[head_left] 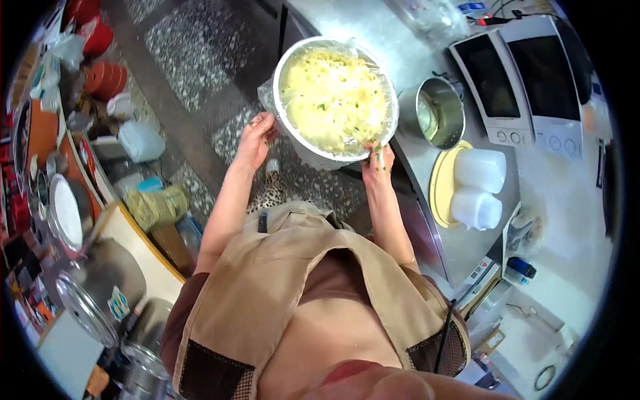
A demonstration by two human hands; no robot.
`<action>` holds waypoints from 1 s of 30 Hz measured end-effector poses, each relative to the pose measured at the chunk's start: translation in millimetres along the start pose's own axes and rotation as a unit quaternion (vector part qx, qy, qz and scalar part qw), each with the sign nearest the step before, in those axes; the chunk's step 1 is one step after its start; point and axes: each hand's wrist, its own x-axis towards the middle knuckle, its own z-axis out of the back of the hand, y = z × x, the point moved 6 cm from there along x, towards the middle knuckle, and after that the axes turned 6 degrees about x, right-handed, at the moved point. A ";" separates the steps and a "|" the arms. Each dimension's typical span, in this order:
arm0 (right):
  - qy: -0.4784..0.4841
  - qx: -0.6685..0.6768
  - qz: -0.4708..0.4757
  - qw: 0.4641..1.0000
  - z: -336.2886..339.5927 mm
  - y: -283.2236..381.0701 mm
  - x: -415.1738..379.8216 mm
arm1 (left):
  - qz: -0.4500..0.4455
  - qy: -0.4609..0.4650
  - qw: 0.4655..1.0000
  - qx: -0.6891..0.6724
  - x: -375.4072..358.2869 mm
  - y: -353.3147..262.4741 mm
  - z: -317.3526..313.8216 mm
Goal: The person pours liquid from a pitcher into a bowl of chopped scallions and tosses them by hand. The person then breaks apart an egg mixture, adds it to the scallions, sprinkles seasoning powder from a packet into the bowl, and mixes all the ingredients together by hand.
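A large round bowl (298, 144) lined with clear plastic holds a yellow, mashed-looking food with green flecks (333, 97). It is in front of me, partly over the corner of the steel counter. My left hand (257, 139) is closed on the bowl's near left edge, by the loose plastic. My right hand (378, 160), with green bits stuck on its back, grips the near right edge. The undersides of both hands' grip are hidden.
On the steel counter (417, 177) to the right are a metal pot (440, 113), a yellow round lid (441, 190) and white plastic containers (479, 170). Two microwaves (493, 80) stand behind. At left are a cream-coloured counter (137, 233), a yellow bag (157, 207) and large pots.
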 end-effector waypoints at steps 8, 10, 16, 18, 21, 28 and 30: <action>-0.059 -0.007 0.038 0.998 -36.2 33.8 75.4 | -0.052 -0.015 0.998 -0.029 143.3 -91.5 -8.2; -0.080 -0.050 0.031 0.995 -41.3 40.2 102.3 | -0.032 0.063 0.997 -0.036 185.4 -111.1 -17.7; -0.068 -0.021 0.032 0.997 -79.7 49.0 174.0 | -0.042 -0.038 0.990 0.132 285.4 -134.4 -18.3; -0.068 -0.057 0.107 0.990 -88.3 51.7 205.3 | 0.093 -0.108 0.979 0.144 268.4 -118.9 -42.6; -0.085 -0.037 0.103 0.990 -108.0 66.1 210.4 | 0.161 0.015 0.982 0.101 268.7 -76.6 -70.4; -0.135 -0.043 0.033 0.989 -111.3 71.8 238.0 | 0.189 -0.022 0.981 -0.018 294.0 -32.6 -84.8; -0.140 -0.050 0.049 0.988 -116.7 80.8 244.2 | 0.152 0.016 0.988 -0.036 297.9 -33.0 -87.1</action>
